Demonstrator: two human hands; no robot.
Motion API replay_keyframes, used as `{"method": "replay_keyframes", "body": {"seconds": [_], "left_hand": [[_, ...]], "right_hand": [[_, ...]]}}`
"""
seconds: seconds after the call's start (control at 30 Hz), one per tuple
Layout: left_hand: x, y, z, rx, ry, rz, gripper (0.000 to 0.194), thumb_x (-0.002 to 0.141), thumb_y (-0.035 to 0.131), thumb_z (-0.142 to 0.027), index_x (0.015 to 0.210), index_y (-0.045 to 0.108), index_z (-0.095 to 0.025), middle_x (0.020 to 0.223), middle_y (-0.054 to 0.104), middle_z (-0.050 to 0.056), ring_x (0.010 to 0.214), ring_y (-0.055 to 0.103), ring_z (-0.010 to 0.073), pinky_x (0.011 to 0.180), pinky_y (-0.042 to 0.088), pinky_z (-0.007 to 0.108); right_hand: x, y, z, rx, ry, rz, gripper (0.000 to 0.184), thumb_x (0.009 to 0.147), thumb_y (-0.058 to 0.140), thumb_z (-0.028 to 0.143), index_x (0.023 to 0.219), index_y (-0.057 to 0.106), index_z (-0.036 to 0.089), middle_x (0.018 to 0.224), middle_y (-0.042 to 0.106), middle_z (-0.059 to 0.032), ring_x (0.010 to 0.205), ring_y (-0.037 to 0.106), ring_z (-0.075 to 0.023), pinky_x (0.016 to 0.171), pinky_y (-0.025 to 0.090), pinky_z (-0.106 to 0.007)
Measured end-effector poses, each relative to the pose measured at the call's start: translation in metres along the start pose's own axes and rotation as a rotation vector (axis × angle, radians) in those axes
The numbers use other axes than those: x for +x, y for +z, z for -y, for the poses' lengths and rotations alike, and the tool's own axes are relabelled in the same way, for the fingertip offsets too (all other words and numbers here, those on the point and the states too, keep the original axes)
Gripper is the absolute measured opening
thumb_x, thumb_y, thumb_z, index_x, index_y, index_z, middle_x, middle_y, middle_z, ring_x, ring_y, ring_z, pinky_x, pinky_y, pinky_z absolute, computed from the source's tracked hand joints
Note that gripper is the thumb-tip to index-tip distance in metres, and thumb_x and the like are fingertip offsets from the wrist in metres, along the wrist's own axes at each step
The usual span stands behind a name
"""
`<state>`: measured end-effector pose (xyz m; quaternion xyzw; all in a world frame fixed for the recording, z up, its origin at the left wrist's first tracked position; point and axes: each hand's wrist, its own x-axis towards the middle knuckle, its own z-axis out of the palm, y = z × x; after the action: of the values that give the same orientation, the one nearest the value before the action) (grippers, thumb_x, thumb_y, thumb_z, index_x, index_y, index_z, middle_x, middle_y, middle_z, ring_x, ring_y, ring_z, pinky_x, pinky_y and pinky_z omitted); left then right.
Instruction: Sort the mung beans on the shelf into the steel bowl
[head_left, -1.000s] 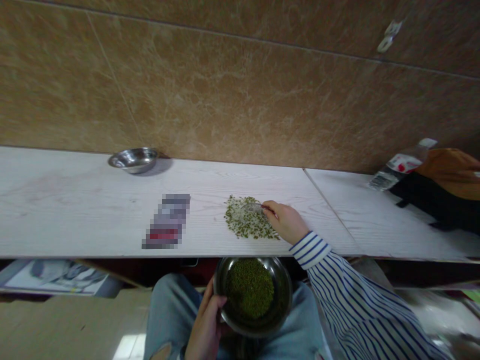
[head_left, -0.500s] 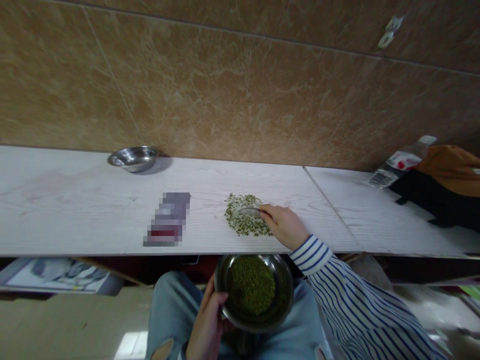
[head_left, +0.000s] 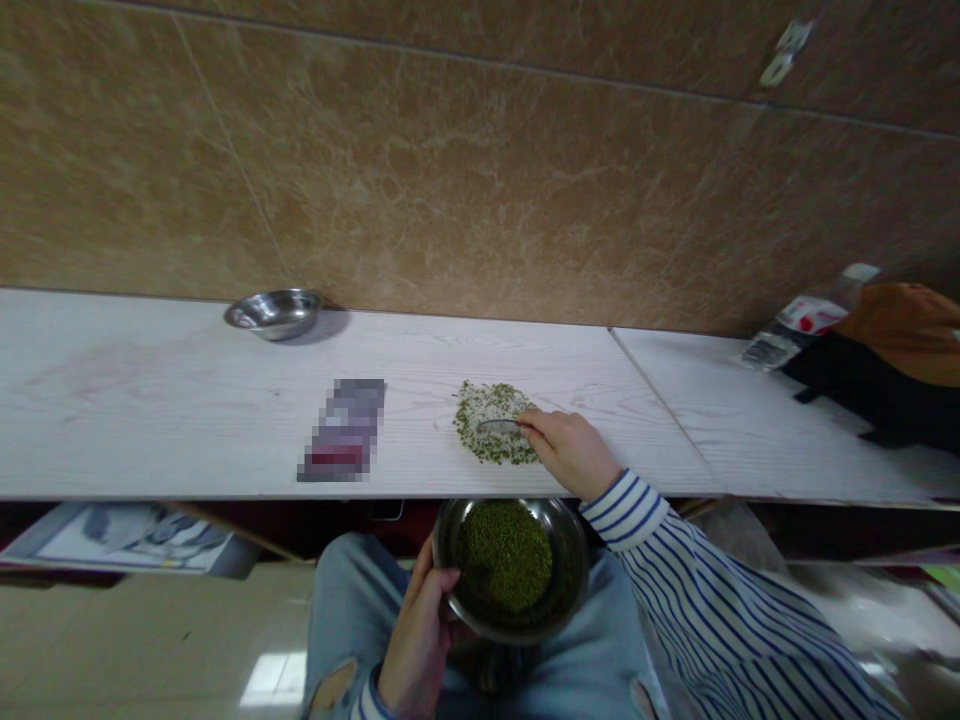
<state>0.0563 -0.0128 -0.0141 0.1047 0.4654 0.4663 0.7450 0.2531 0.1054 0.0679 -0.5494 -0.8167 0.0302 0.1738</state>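
Observation:
My left hand (head_left: 421, 625) grips the rim of a steel bowl (head_left: 574, 590), thumb over the edge, just below the table's front edge and above my lap. Green beans (head_left: 506, 555), which look like mung beans, fill its bottom. Over the table, my right hand (head_left: 574, 450) pinches the handle of a metal spoon (head_left: 496, 425). The spoon's head lies in a spread patch of green beans mixed with white grains (head_left: 487, 400) that look like rice. Part of this patch is hidden behind my fingers.
A second steel bowl (head_left: 274, 318) stands near the wall at left. A pixelated flat item (head_left: 345, 430) lies left of the grains. At far right are a plastic bottle (head_left: 806, 318) and a brown and black bag or cloth (head_left: 900, 350). Open shelves (head_left: 135, 540) run under the table.
The spoon has turned more edge-on among the grains, with my right hand barely shifted. My left hand still holds the bowl. The whole view has moved slightly.

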Motion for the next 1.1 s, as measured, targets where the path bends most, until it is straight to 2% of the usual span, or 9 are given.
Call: {"method": "replay_keyframes", "body": {"seconds": [0.63, 1.1], "left_hand": [[-0.006, 0.001, -0.004, 0.085, 0.075, 0.024, 0.067, 0.076, 0.052, -0.028, 0.139, 0.03, -0.03, 0.118, 0.057, 0.008, 0.093, 0.058, 0.0247, 0.062, 0.05, 0.03], [-0.009, 0.003, -0.005, 0.102, 0.083, -0.004, 0.068, 0.074, 0.053, -0.027, 0.138, 0.032, -0.029, 0.123, 0.055, 0.009, 0.095, 0.058, 0.0261, 0.064, 0.051, 0.032]], "right_hand": [[-0.01, -0.002, 0.01, -0.027, -0.011, 0.021, 0.025, 0.092, 0.039, 0.029, 0.108, 0.057, 0.022, 0.097, 0.067, -0.0053, 0.092, 0.059, -0.0162, 0.081, 0.04, -0.03], [-0.015, -0.004, 0.012, -0.049, -0.012, 0.035, 0.026, 0.092, 0.039, 0.029, 0.108, 0.058, 0.023, 0.096, 0.067, -0.0049, 0.09, 0.059, -0.0162, 0.08, 0.039, -0.03]]}}
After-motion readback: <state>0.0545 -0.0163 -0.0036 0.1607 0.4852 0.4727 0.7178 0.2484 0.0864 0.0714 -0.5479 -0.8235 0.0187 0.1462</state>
